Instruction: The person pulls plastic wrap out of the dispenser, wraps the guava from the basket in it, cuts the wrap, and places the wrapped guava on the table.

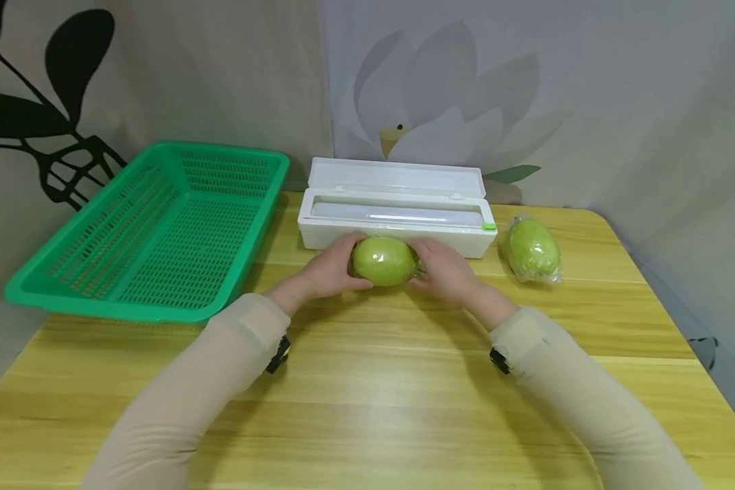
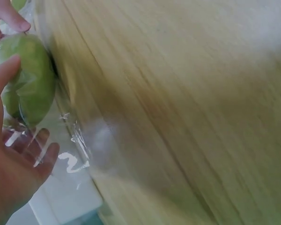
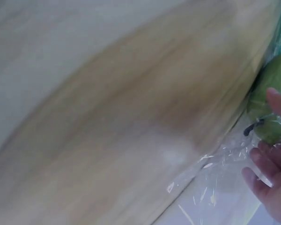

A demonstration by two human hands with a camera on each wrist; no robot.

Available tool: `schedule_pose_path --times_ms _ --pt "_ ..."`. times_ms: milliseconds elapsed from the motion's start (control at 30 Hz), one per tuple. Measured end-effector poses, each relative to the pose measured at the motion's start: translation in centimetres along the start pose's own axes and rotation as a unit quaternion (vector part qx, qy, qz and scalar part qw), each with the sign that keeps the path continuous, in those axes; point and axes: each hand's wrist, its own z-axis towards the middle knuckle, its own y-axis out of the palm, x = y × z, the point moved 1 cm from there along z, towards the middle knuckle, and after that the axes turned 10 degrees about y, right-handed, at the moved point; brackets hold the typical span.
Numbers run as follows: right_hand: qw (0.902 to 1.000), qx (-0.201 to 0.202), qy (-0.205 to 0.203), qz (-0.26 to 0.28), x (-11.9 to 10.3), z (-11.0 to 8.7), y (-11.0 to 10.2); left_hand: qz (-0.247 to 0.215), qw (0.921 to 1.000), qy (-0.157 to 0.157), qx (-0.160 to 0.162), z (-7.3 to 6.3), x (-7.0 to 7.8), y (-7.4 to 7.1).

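A green pear [image 1: 384, 261] with a dark stem is between my two hands, just in front of a white cling film box [image 1: 398, 233]. My left hand [image 1: 333, 265] holds its left end, thumb on the near side. At the stem end, my right hand [image 1: 446, 269] holds the other side. Clear cling film [image 2: 77, 143] lies loosely about the pear and over the fingers in both wrist views. Inside the box, whose lid stands raised, lies a roll of film [image 1: 398, 214]. A second green pear [image 1: 533, 249], wrapped in film, rests at the right.
To the left stands a green plastic basket [image 1: 220, 299] with slotted walls and nothing in it. A wooden table [image 1: 367, 408] carries everything. Behind it hangs a pale curtain [image 1: 233, 75] printed with plants and a flower. The box has a green piece [image 1: 488, 226] at its right end.
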Motion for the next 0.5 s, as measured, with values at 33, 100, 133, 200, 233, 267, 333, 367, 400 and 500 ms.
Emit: schedule_pose_path --times_ms 33,100,133,200,233,267,333,367,400,500 --pt "1.0000 0.000 0.000 0.001 0.00 0.05 0.00 0.011 0.9999 0.001 -0.002 0.04 0.01 0.00" --pt "1.0000 -0.001 0.005 0.003 0.03 0.18 0.08 0.034 0.9994 0.003 -0.004 0.15 0.01 0.02" --pt "1.0000 -0.001 0.009 0.003 0.09 0.22 0.14 0.044 0.9990 0.004 -0.005 0.21 0.01 0.04" --pt "0.9999 -0.001 0.015 0.003 0.21 0.32 0.26 0.057 0.9983 0.006 -0.006 0.31 0.02 0.06" --pt "0.9998 -0.002 0.017 0.004 0.26 0.37 0.31 0.060 0.9981 0.004 -0.007 0.35 0.02 0.08" --pt "0.9998 -0.002 0.018 0.004 0.32 0.41 0.35 0.062 0.9980 0.001 -0.009 0.38 -0.01 0.10" --pt "0.9998 -0.004 0.018 0.004 0.41 0.42 0.36 0.062 0.9980 -0.005 -0.012 0.41 -0.04 0.13" --pt "0.9998 -0.004 0.018 0.005 0.44 0.41 0.35 0.063 0.9979 -0.006 -0.013 0.42 -0.06 0.15" --pt "0.9998 -0.005 0.018 0.006 0.46 0.40 0.34 0.065 0.9978 -0.007 -0.015 0.44 -0.08 0.17" --pt "0.9998 -0.007 0.018 0.006 0.51 0.33 0.25 0.065 0.9977 -0.005 -0.015 0.46 -0.10 0.21"
